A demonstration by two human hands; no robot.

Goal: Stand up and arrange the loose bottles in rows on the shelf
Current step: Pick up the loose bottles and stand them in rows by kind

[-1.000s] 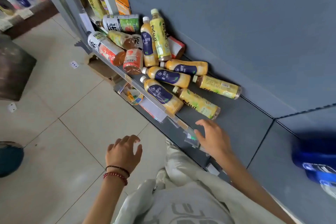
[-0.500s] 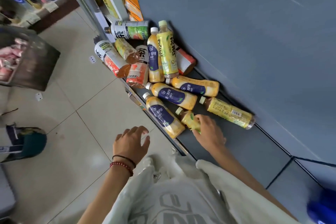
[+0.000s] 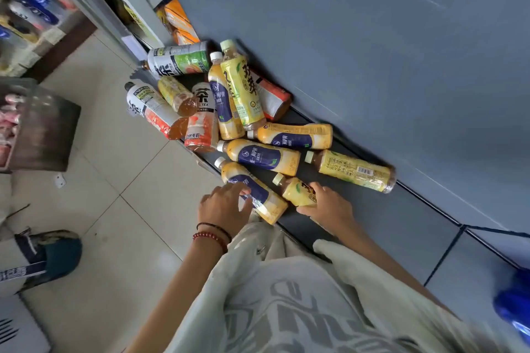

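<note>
Right hand (image 3: 329, 206): is gripping the yellow-labelled plastic tea bottle (image 3: 298, 191), which is lying on its side with the cap pointing to 10 o'clock.
Left hand (image 3: 223, 206): fingers are curling over the blue-labelled orange plastic bottle (image 3: 259, 196), apparently gripping it; the view is blurred.
Dark grey metal shelf (image 3: 381, 223): is carrying both bottles near its front edge.
Remaining loose bottles (image 3: 259, 156): are lying heaped toward 11 o'clock.

Both bare forearms reach forward and down. The left hand (image 3: 222, 206) curls its fingers over a blue-labelled bottle (image 3: 265, 202), with the thumb stretched along its side. The right hand (image 3: 329, 206) grips a yellow-labelled bottle (image 3: 298, 192), thumb on top and fingers wrapped underneath.
</note>
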